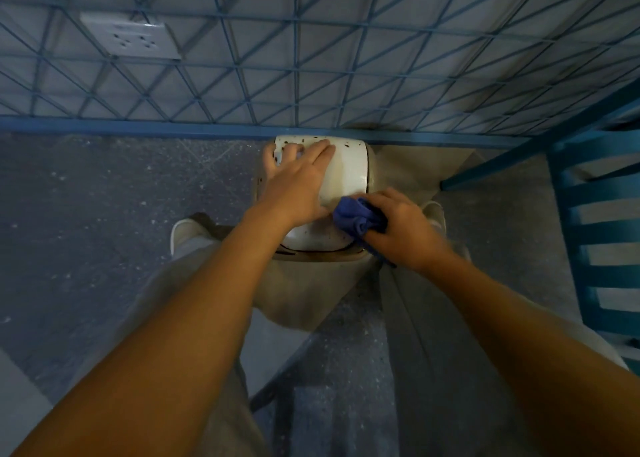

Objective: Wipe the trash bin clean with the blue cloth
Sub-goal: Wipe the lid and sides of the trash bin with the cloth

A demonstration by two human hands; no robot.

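Left hand [298,182] is laid flat on the bin [348,169], with fingers straight and spread over its glossy, rounded white lid, which is flecked with brown spots. One bunched, soft blue cloth [358,215] is gripped in the right hand [407,229] and pressed to the lid's near right edge. The single bin is set against the wall [381,58]. Speckled floor [104,196] is left open on its left, and its right is crowded by blue slats [602,234].
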